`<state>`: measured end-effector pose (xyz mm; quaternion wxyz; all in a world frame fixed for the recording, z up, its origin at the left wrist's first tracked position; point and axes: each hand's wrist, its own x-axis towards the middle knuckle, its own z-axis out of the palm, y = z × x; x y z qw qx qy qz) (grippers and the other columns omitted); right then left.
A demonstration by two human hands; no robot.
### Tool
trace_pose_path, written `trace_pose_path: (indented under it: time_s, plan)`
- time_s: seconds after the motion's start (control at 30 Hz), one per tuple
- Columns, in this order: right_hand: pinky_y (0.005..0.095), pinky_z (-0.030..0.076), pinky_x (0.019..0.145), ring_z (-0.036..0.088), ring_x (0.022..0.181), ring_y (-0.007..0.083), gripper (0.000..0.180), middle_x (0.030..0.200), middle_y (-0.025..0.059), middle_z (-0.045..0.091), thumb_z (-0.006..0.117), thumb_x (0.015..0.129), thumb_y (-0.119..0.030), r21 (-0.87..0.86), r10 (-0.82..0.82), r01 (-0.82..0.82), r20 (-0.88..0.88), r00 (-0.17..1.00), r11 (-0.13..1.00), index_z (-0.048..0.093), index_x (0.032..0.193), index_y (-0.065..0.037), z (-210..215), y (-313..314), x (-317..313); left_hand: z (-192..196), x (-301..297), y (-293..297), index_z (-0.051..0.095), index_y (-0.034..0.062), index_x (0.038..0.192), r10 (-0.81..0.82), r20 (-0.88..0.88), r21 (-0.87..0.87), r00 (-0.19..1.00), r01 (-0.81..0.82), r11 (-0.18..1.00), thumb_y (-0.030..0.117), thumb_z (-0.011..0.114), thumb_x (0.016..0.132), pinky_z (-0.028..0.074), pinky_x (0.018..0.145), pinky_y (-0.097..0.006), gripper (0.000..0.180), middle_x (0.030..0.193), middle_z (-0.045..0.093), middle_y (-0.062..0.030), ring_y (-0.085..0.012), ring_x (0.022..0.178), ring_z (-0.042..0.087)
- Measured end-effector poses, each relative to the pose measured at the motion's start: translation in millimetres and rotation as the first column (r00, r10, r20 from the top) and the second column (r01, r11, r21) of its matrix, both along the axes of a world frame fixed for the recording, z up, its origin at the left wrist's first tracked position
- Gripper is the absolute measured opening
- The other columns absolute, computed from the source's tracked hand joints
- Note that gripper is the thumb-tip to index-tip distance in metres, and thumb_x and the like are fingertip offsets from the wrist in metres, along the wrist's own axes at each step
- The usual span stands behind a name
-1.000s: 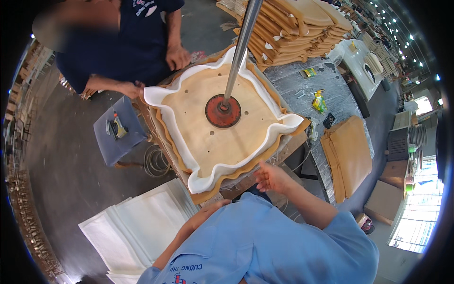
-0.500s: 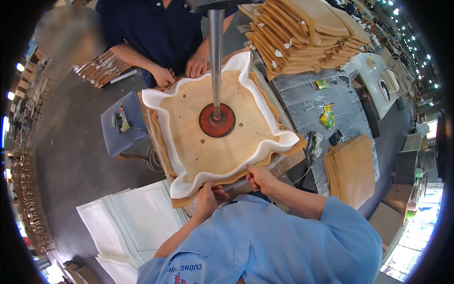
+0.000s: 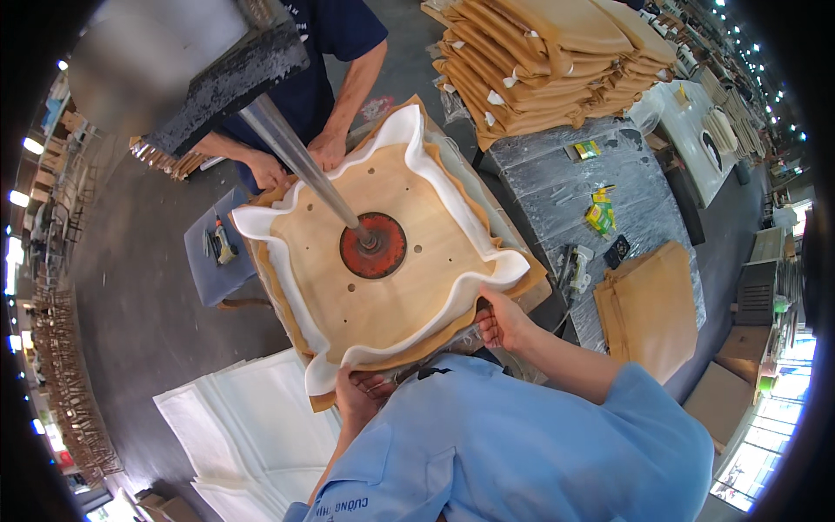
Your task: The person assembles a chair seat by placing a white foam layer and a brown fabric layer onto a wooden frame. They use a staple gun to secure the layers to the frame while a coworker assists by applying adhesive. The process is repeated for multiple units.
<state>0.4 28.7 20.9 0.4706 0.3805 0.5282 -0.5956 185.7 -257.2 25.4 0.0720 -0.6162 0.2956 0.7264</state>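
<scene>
A square plywood board (image 3: 439, 283) with several holes lies under a red round disc (image 3: 350, 259) at the foot of a metal rod (image 3: 300, 157). White padding (image 3: 452, 196) curls up around the board's edges, above a tan leather-like sheet (image 3: 522, 284). My left hand (image 3: 357, 398) is closed on the near edge of the sheet and padding, close to the near left corner. My right hand (image 3: 504, 322) pinches that same edge toward the near right corner. Some of my fingertips are hidden under the material.
Across the board, a co-worker's hands (image 3: 328, 150) touch the far edge. Tan folded covers (image 3: 557, 61) are piled at the far right. A plastic-covered table (image 3: 539, 187) holds small yellow-green packs and tan sheets (image 3: 648, 300). White sheets (image 3: 243, 418) lie lower left; a blue stool (image 3: 204, 261) carries a tool.
My hands have moved farther apart along the near edge, the left toward the left corner, the right toward the right. The view has shifted, so board and rod appear farther left.
</scene>
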Motion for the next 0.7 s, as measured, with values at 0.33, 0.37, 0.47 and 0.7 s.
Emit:
trace_pose_path:
  time_s: [0.33,0.37,0.47,0.7]
  plan:
    - [0.0368,0.034,0.04,0.043,0.038,0.0161,0.045,0.055,0.001,0.046,0.062,0.104,-0.044,0.084,-0.115,0.151,-0.332,0.936,0.985,0.059,0.082,-0.006,-22.1,-2.1,2.5,-20.9,25.3,-14.0,0.063,0.0,0.111,-0.047,-0.181,-0.131,0.982,0.024,0.991,0.044,0.054,0.109,0.06,0.062,-0.046,0.045,0.082,0.066,-0.012,-0.0261,0.059,0.062]
    - [0.0369,0.034,0.04,0.043,0.038,0.016,0.044,0.055,0.0014,0.047,0.062,0.105,-0.043,0.052,-0.118,0.144,-0.337,0.934,0.988,0.059,0.081,-0.006,-23.5,-2.1,2.8,-34.6,30.6,-23.6,0.063,0.0001,0.11,-0.01,-0.2,-0.143,0.98,-0.019,0.989,0.042,0.055,0.109,0.06,0.062,-0.045,0.043,0.08,0.065,-0.0115,-0.0249,0.057,0.061]
    - [0.0361,0.037,0.049,0.041,0.042,0.0145,0.043,0.057,-0.0018,0.044,0.06,0.108,-0.044,0.088,-0.041,0.081,-0.39,0.92,0.993,0.058,0.081,-0.01,-13.8,0.7,5.8,-44.7,33.7,-33.0,0.064,0.0002,0.107,-0.038,-0.269,-0.153,0.962,-0.004,0.988,0.039,0.057,0.109,0.061,0.061,-0.044,0.039,0.072,0.06,-0.0094,-0.0226,0.055,0.058]
    - [0.0358,0.044,0.053,0.046,0.047,0.0136,0.041,0.061,-0.0034,0.046,0.063,0.108,-0.044,-0.085,-0.029,-0.012,-0.472,0.881,0.996,0.06,0.083,-0.012,16.0,53.7,-3.8,12.5,12.4,-40.8,0.068,-0.0011,0.094,-0.491,-0.404,-0.361,0.772,0.358,0.861,0.033,0.052,0.113,0.063,0.079,-0.041,0.042,0.081,0.073,-0.0157,-0.0268,0.075,0.074]
